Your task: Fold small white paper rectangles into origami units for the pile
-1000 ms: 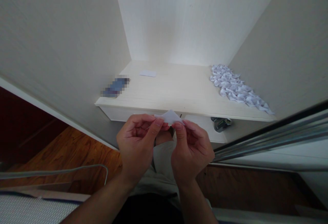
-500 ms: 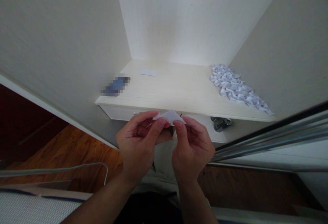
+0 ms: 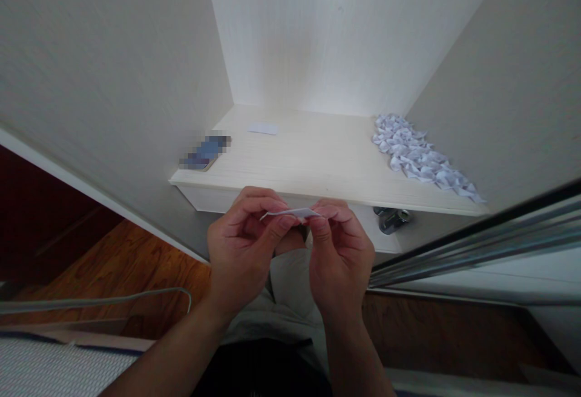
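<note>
My left hand (image 3: 242, 246) and my right hand (image 3: 338, 252) meet just in front of a pale wooden shelf (image 3: 313, 167). Both pinch a small folded piece of white paper (image 3: 290, 212) between thumbs and fingertips. The paper lies nearly edge-on, seen as a thin strip. A pile of several folded white paper pieces (image 3: 420, 158) lies along the right side of the shelf. One flat white paper slip (image 3: 262, 128) rests near the back of the shelf.
A blurred dark phone-like object (image 3: 204, 153) sits on the shelf's left edge. A metal knob (image 3: 391, 218) hangs under the shelf front. Cabinet walls close in left, back and right. A sliding-door rail (image 3: 476, 246) runs at right; wooden floor below.
The paper piece was held up showing a triangular face; now it is tipped flat and pressed between both hands' fingertips. Hands stayed in about the same place.
</note>
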A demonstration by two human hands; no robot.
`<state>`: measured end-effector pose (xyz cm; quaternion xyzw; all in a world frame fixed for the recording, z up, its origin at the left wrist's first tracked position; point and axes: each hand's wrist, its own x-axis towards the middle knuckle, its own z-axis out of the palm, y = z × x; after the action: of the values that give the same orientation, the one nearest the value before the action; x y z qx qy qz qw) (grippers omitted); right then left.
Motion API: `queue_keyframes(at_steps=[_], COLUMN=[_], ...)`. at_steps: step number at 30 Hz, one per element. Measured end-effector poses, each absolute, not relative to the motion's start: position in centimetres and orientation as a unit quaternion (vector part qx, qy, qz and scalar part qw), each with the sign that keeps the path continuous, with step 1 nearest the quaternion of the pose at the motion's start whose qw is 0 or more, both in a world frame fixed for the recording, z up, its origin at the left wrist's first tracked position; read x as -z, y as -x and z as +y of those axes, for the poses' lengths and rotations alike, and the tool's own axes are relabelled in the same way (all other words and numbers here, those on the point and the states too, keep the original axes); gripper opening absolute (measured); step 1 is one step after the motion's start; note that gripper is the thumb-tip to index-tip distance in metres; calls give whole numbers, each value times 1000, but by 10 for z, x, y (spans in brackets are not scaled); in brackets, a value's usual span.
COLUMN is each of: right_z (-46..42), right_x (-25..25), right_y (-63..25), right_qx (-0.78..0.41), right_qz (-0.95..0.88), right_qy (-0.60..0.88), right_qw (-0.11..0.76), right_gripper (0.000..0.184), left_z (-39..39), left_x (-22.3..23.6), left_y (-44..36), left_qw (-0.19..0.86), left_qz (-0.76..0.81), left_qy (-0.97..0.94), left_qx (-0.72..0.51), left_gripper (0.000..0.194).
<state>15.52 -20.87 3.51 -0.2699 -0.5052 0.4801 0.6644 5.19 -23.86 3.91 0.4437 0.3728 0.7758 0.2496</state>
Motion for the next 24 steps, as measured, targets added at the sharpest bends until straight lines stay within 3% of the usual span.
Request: queue_keyframes(at_steps=[6,15,24], right_z=[-209,-208,-202], right_x=[-37,-35,-21], right_y=[-160,-161,-176], right_qx=[-499,-500,-494], right_qz=[-521,-534,-660], right_qy=[259,295,347], right_qw=[642,615,447], right_gripper=[11,17,27], left_z=[-237,-236,-236], left_x=[-39,-36,-32], left_y=[-45,-49,-25], left_qw=[329,376,356], left_qz=[370,370,439], left_qy=[-452,-399,-464], left_qx=[-742,-750,-682], left_gripper=[2,14,22])
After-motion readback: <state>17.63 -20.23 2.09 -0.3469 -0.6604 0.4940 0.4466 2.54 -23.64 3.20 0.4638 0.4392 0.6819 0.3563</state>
